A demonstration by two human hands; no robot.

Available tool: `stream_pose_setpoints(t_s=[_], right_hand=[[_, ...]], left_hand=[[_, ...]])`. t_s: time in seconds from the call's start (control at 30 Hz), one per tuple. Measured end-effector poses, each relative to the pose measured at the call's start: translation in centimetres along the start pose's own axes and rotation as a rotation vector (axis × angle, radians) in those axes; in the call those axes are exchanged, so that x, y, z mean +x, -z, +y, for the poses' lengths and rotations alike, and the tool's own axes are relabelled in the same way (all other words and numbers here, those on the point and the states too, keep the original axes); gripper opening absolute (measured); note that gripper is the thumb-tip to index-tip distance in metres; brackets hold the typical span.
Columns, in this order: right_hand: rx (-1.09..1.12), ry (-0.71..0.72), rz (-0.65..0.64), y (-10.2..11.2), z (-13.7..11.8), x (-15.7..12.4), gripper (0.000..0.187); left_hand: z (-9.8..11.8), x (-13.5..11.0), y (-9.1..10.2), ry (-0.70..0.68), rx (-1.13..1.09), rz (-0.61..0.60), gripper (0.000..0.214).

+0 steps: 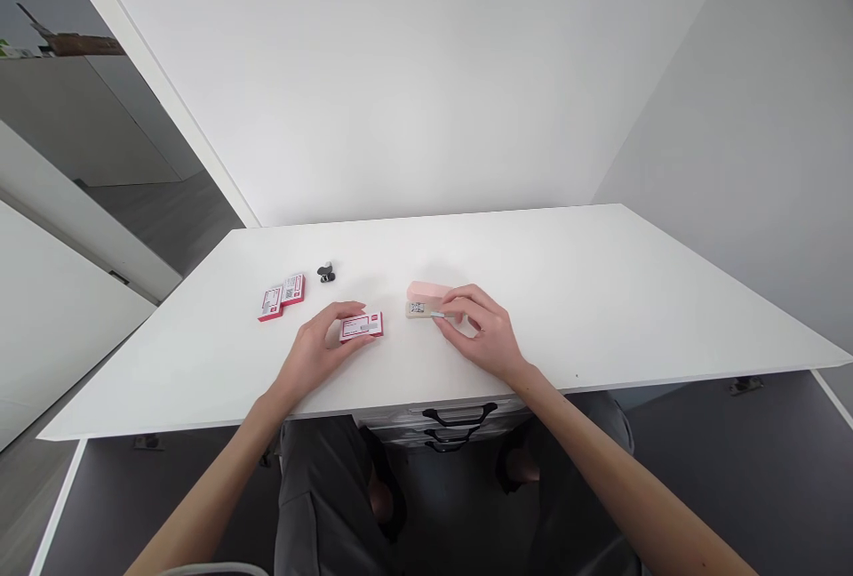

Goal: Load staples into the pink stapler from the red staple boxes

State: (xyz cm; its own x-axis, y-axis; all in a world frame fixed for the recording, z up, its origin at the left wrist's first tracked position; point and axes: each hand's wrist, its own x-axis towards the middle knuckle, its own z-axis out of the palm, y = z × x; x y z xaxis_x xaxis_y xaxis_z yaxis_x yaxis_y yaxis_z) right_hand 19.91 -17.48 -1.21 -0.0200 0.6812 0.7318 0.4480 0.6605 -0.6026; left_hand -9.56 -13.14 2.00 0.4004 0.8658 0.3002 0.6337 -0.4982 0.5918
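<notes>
My left hand (pixel 326 347) is closed around a small red-and-white box (pixel 362 325), thumb along its near side and fingers at its far side. The box rests on or just above the white table. To its right, my right hand (pixel 485 332) pinches a short silvery strip (pixel 438 315) between thumb and fingers. Just under that strip lies a narrow beige piece (pixel 417 310) with a dark printed label. A pink block-like piece (pixel 426 290) sits right behind it, partly hidden by my right fingers. Whether the pink and beige pieces are joined I cannot tell.
Two more red-and-white boxes (pixel 272 301) lie touching at the left of the white table (pixel 566 292). A small black object (pixel 326 273) with a pale tip is behind them to the right. Drawers with black handles (pixel 459 416) are below the front edge.
</notes>
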Motion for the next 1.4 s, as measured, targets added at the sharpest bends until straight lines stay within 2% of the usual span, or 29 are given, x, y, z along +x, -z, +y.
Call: stream_pose_setpoints(t_s=[0.13,0.2,0.37,0.67,0.77,0.9,1.0,1.07,1.13,1.23,1.33,1.4], right_hand=[[0.204,-0.142,-0.241,0.4,-0.7,-0.1,0.004],[0.274,-0.237,-0.31,0.7,-0.8,0.0,0.007],[0.337,-0.339,-0.392,1.2,-0.9,0.3,0.008],[0.408,-0.42,-0.517,1.1,-0.2,0.3,0.018],[0.444,-0.433,-0.508,1.1,-0.3,0.3,0.018],[0.392,-0.408,-0.37,1.0,-0.6,0.3,0.017],[0.277,-0.331,-0.258,0.8,-0.6,0.1,0.018],[0.209,-0.274,-0.236,0.7,-0.5,0.0,0.022],[0.168,-0.241,-0.244,0.7,-0.5,0.0,0.025],[0.153,-0.235,-0.249,0.7,-0.4,-0.1,0.026],[0.133,-0.223,-0.228,0.3,-0.4,0.1,0.025],[0.103,-0.182,-0.216,-0.3,-0.3,0.3,0.025]], left_hand=[[1.7,-0.1,-1.0,-0.013,-0.094,0.022,0.054],[2.5,0.2,-1.5,-0.03,-0.112,0.017,0.057],[3.6,0.8,-2.6,-0.072,-0.124,0.02,0.059],[3.5,1.0,-3.6,-0.092,-0.154,0.031,0.059],[3.5,1.0,-3.7,-0.084,-0.158,0.035,0.061],[3.5,1.0,-3.7,-0.076,-0.147,-0.01,0.065],[3.5,0.9,-3.9,-0.072,-0.109,-0.114,0.066],[3.6,0.8,-4.0,-0.104,-0.088,-0.204,0.067],[3.6,0.8,-4.0,-0.175,-0.058,-0.242,0.068],[3.5,0.6,-3.9,-0.243,0.01,-0.17,0.064],[3.1,0.2,-3.5,-0.157,0.097,-0.066,0.056],[2.8,-0.3,-3.3,-0.07,0.125,-0.043,0.053]])
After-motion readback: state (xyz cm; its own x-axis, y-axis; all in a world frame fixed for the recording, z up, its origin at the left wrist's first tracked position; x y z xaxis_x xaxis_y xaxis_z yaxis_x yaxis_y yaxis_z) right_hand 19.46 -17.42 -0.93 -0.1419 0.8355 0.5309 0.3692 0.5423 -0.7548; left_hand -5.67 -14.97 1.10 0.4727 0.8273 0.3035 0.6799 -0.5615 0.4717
